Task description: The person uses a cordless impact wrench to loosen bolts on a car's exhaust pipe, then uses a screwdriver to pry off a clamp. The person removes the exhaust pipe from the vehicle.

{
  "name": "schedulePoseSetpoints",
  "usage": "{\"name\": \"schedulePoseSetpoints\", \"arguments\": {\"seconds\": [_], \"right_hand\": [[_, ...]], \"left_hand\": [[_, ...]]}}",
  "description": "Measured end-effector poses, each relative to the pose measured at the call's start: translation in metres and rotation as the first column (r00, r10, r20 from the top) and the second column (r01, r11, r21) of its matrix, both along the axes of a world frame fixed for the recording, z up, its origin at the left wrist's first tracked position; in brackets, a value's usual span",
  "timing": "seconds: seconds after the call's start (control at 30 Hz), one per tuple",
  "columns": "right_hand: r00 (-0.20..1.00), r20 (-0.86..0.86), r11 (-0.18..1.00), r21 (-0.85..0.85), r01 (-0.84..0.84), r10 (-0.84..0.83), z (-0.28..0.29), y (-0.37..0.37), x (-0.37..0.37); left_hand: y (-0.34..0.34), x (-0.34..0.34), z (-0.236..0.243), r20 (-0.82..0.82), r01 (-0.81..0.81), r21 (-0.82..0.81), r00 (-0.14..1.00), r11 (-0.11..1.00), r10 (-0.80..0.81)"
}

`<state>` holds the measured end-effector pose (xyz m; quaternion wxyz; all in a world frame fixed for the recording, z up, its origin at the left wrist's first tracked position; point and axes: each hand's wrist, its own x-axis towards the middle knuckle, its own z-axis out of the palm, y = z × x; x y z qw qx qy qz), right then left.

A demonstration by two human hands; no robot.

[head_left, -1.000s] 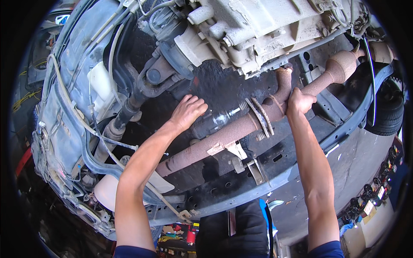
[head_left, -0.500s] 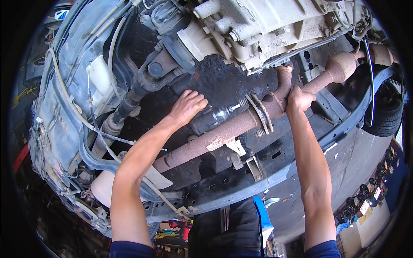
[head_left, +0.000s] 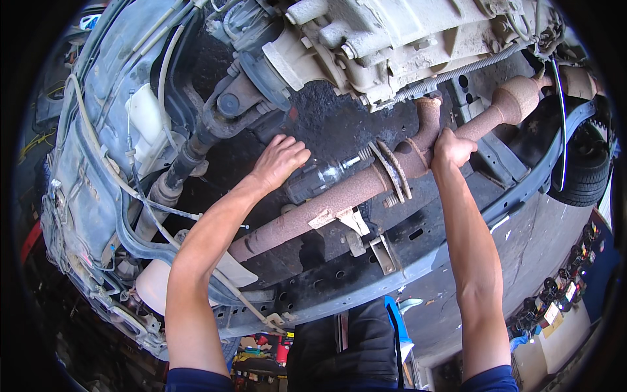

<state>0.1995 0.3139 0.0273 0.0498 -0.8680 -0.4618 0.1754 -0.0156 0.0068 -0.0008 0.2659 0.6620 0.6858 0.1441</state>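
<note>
Fingers of the right hand (head_left: 455, 150) are wrapped round a rusty exhaust pipe (head_left: 353, 191), in the head view, just beside the place where a short branch (head_left: 428, 121) rises from it; their tips are hidden behind the metal. Left-hand fingers are curled closed, that left hand (head_left: 282, 161) apparently gripping the handle of a dark power tool (head_left: 304, 188), though the hand hides most of the grip. A silver extension (head_left: 333, 172) runs from the tool toward the spring (head_left: 366, 154) on the pipe's bolted flange (head_left: 400, 175). The pipe slants across the middle, from near the left forearm up to a bulged section (head_left: 516, 101) on the right. Above it sits a pale, dirty gearbox casing (head_left: 418, 39), with a drive shaft (head_left: 185, 160) and its universal joint (head_left: 228, 104) to the left. Below curves a blue-grey frame rail (head_left: 366, 289); a tyre (head_left: 583, 171) stands at far right.
</note>
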Motion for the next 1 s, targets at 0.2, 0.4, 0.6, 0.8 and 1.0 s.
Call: {"name": "schedulePoseSetpoints", "arguments": {"seconds": [0.2,0.4,0.6,0.8,1.0], "right_hand": [[1.0,-0.02,1.0,-0.002,-0.009,0.009,0.0009,-0.0007,0.0008],[0.999,-0.035,1.0,-0.002,-0.015,0.015,0.0038,-0.0029,0.0003],[1.0,-0.019,1.0,-0.01,-0.003,0.003,0.0035,-0.0015,-0.0011],[1.0,-0.017,1.0,0.002,-0.003,0.003,0.0016,-0.0011,-0.0004],[1.0,-0.014,1.0,-0.005,-0.003,0.003,0.0015,-0.001,-0.0006]], "left_hand": [[-0.0013,0.0003,0.0012,-0.002,0.0,-0.023,1.0,1.0,0.0],[-0.0016,0.0003,0.0021,-0.01,0.011,-0.024,1.0,1.0,-0.012],[-0.0001,-0.0003,0.0012,-0.008,0.01,-0.015,1.0,1.0,-0.01],[-0.0011,0.0,0.0011,-0.003,0.002,-0.01,1.0,1.0,-0.002],[-0.0007,-0.0002,0.0014,0.003,0.006,-0.032,1.0,0.999,-0.006]]}}
